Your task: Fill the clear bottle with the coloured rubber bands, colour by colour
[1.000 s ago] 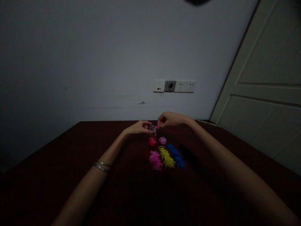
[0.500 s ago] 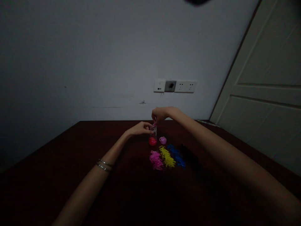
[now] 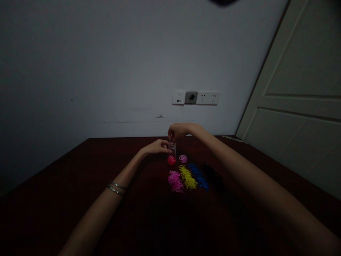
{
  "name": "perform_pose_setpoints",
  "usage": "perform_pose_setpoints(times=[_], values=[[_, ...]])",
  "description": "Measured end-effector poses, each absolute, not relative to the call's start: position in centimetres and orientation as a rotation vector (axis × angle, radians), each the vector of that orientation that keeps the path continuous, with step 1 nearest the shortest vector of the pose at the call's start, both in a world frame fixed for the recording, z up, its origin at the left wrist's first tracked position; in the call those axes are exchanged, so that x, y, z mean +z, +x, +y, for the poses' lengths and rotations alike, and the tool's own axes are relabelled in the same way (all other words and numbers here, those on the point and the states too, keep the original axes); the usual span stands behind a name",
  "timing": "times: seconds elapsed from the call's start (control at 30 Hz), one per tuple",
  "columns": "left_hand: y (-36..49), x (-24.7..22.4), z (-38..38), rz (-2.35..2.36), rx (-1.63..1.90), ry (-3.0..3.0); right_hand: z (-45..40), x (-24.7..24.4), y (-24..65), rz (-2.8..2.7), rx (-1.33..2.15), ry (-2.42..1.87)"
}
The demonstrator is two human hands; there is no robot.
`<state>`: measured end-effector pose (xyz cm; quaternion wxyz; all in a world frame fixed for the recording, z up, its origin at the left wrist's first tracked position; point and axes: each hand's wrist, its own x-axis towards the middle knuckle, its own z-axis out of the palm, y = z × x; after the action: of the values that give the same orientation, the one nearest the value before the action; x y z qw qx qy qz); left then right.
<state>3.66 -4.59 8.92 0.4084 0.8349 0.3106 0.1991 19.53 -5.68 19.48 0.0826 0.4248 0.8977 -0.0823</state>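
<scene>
A small clear bottle (image 3: 172, 153) stands upright on the dark table, with red-pink pieces in its bottom. My left hand (image 3: 157, 146) grips its upper part from the left, thumb and fingers around it. Right above the bottle's mouth is my right hand (image 3: 176, 131), fingers pinched together and pointing down; what they hold, if anything, is too small to tell. Beside the bottle lies a pink cap (image 3: 183, 158). Nearer to me are piles of small loops: pink (image 3: 176, 181), yellow (image 3: 188, 177), blue (image 3: 198, 176) and black (image 3: 212, 174).
The dark red table (image 3: 119, 220) reaches back to a pale wall (image 3: 106, 71). A row of sockets and switches (image 3: 196, 97) is on that wall. On the right is a panelled door (image 3: 301, 103).
My right hand has dropped slightly toward the bottle's mouth. Pink pieces seen at the mouth before no longer show there. The whole view has shifted a little.
</scene>
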Motion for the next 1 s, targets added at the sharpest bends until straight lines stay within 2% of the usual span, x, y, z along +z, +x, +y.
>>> perform_pose_setpoints(times=[0.2,0.33,0.47,0.57,0.67,0.8,1.0], values=[[2.1,9.8,-4.5,0.907,0.44,2.026,-6.2,18.8,21.8,2.836,-0.319,1.387],[0.1,10.2,-4.1,1.126,0.408,1.983,-6.5,16.2,25.0,2.975,-0.522,1.495],[-1.1,9.0,-4.0,1.263,0.225,2.099,-7.4,13.0,27.1,3.0,-0.655,1.556],[-0.8,7.5,-5.0,1.226,0.115,2.196,-8.4,11.4,27.6,3.021,-0.657,1.544],[0.4,6.4,-7.1,1.113,0.173,2.285,-9.2,10.6,27.7,3.069,-0.583,1.487],[2.4,5.7,-9.9,0.939,0.233,2.305,-9.6,10.6,27.5,3.091,-0.568,1.49],[3.9,4.7,-11.0,0.949,0.262,2.321,-9.4,11.6,26.4,3.124,-0.619,1.5]])
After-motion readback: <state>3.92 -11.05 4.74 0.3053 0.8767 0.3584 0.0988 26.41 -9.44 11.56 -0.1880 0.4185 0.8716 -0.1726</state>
